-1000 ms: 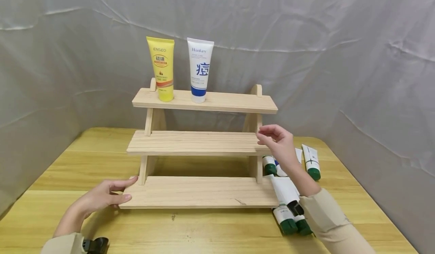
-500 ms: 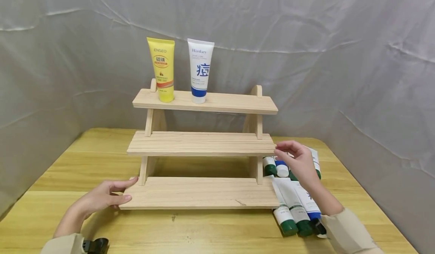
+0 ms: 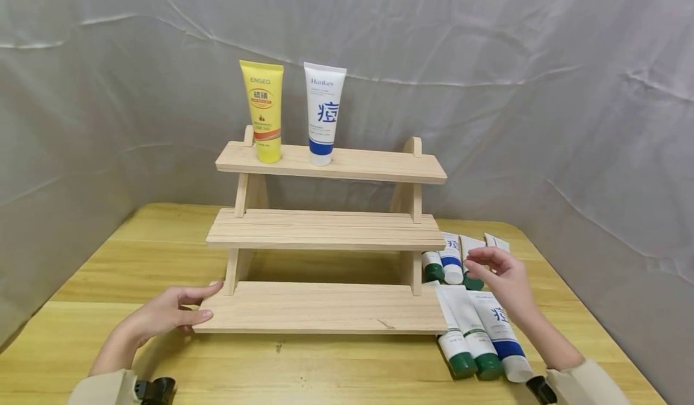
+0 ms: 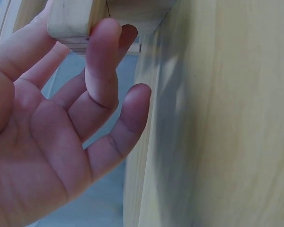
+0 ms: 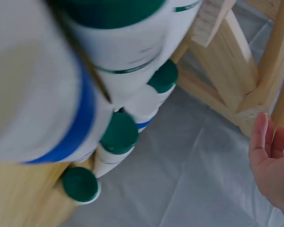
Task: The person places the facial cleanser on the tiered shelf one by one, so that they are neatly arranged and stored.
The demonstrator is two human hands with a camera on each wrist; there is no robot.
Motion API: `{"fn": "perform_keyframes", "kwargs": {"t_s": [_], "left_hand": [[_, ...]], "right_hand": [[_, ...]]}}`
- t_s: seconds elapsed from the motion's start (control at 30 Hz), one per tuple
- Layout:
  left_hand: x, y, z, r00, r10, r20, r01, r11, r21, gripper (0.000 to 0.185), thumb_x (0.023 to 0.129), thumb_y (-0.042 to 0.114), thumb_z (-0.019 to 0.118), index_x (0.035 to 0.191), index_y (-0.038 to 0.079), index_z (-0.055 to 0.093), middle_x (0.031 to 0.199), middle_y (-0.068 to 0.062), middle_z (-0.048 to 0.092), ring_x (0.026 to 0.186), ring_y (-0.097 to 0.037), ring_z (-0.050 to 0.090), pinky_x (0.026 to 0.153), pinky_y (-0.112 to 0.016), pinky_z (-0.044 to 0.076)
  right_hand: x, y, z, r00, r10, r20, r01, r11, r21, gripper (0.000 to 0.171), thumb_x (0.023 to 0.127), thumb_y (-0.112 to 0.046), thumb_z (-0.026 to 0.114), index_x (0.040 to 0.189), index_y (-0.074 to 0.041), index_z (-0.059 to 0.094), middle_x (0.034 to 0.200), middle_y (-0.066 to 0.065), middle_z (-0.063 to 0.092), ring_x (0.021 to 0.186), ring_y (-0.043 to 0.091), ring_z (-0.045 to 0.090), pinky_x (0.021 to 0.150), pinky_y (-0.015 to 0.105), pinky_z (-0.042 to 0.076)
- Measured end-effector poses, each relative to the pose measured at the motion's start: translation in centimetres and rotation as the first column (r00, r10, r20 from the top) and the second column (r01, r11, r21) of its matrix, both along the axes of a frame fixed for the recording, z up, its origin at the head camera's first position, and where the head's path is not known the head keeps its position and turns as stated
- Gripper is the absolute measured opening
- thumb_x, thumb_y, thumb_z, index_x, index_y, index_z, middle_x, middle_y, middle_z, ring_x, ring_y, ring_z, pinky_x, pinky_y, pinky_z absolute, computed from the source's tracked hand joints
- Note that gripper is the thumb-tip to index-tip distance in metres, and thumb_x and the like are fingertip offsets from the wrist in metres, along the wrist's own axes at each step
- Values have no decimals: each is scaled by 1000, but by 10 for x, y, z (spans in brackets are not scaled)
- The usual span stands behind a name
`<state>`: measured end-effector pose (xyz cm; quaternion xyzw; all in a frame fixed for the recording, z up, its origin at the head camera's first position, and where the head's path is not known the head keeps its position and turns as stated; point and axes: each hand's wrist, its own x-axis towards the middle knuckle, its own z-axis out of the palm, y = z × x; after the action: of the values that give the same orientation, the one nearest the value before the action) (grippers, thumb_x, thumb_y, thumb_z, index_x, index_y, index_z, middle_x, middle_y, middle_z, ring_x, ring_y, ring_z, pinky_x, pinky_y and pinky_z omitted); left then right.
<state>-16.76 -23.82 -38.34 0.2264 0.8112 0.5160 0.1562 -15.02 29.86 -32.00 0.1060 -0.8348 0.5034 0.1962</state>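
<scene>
Right hand [image 3: 501, 275] relaxed, empty, above tubes [image 3: 477, 332] lying right of rack [image 3: 325, 308], long axes near-far. Left hand [image 3: 165, 314] spread, touching rack.

right hand [image 3: 501, 275]: moved down and right, off the middle shelf [image 3: 325, 231] edge, now over the tubes [image 3: 477, 326] on the table [image 3: 336, 369]
fingers [image 3: 477, 266]: loosely curled, holding nothing
back tubes [image 3: 451, 254]: uncovered, now visible
</scene>
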Motion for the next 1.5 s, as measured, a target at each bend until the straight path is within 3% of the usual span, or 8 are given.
{"fn": "perform_keyframes", "kwargs": {"t_s": [0.1, 0.23, 0.33, 0.43, 0.67, 0.97, 1.17, 1.5], "left_hand": [[0, 0, 0, 1000, -3, 0, 3, 1000, 4, 60, 89, 14, 60, 134, -13, 31, 135, -40, 20, 56, -7, 43, 52, -28, 47], [-1, 0, -3, 1000, -17, -20, 17, 1000, 7, 59, 89, 12, 59, 132, -16, 30, 133, -43, 22, 56, -6, 45, 51, -27, 46], [-1, -1, -5, 1000, -18, -23, 18, 1000, 9, 58, 90, 12, 58, 131, -17, 29, 131, -44, 25, 58, -6, 47, 51, -27, 46], [0, -1, -5, 1000, -17, -20, 17, 1000, 14, 58, 90, 12, 58, 131, -18, 28, 130, -45, 27, 60, -6, 49, 52, -27, 46], [-2, -1, -6, 999, -29, -39, 30, 999, 18, 57, 90, 11, 57, 130, -19, 29, 128, -46, 28, 60, -5, 49, 52, -26, 46], [-2, -1, -7, 998, -27, -49, 28, 999, 16, 56, 90, 11, 57, 131, -17, 30, 128, -45, 28, 65, -6, 53, 53, -27, 47], [-2, -1, -6, 998, -27, -54, 27, 1000, 14, 56, 90, 11, 57, 132, -15, 31, 128, -45, 29, 62, -6, 51, 52, -26, 46], [-2, -2, -7, 997, -35, -68, 37, 999, 21, 52, 90, 10, 57, 136, -5, 36, 129, -45, 26, 60, -5, 50, 52, -26, 46]], "right_hand": [[-23, 41, -44, 1000, 6, -21, -5, 1000, 21, 19, 87, -6, 63, 103, 2, 61, 90, -3, 62, 75, 10, 61, 64, 22, 52], [-23, 57, -57, 1000, -28, 2, 28, 999, 39, 19, 86, -10, 64, 103, -1, 62, 91, -5, 62, 77, 11, 61, 65, 20, 51], [9, 28, -20, 995, -71, 76, 70, 997, 22, 10, 86, -5, 63, 96, -2, 63, 85, -13, 61, 76, 3, 59, 66, 15, 49], [18, 28, -15, 990, -78, 119, 78, 997, 4, 7, 87, -5, 62, 93, -5, 64, 84, -17, 61, 75, -1, 57, 66, 14, 49], [26, 45, -26, 972, -132, 194, 116, 989, 90, 23, 87, -8, 62, 101, 10, 58, 85, -16, 59, 79, -5, 54, 67, 14, 48], [37, 61, -35, 937, -213, 278, 146, 959, 242, 30, 87, -11, 63, 108, 10, 58, 92, 2, 64, 79, -6, 51, 68, 14, 45], [41, 70, -46, 948, -208, 242, 125, 940, 318, 26, 83, -7, 65, 104, 8, 62, 89, 5, 65, 78, -5, 51, 67, 16, 43], [46, 85, -55, 908, -100, 407, -8, 967, 255, 36, 83, -7, 66, 110, 14, 56, 97, 9, 64, 78, 0, 55, 66, 21, 48]]}}
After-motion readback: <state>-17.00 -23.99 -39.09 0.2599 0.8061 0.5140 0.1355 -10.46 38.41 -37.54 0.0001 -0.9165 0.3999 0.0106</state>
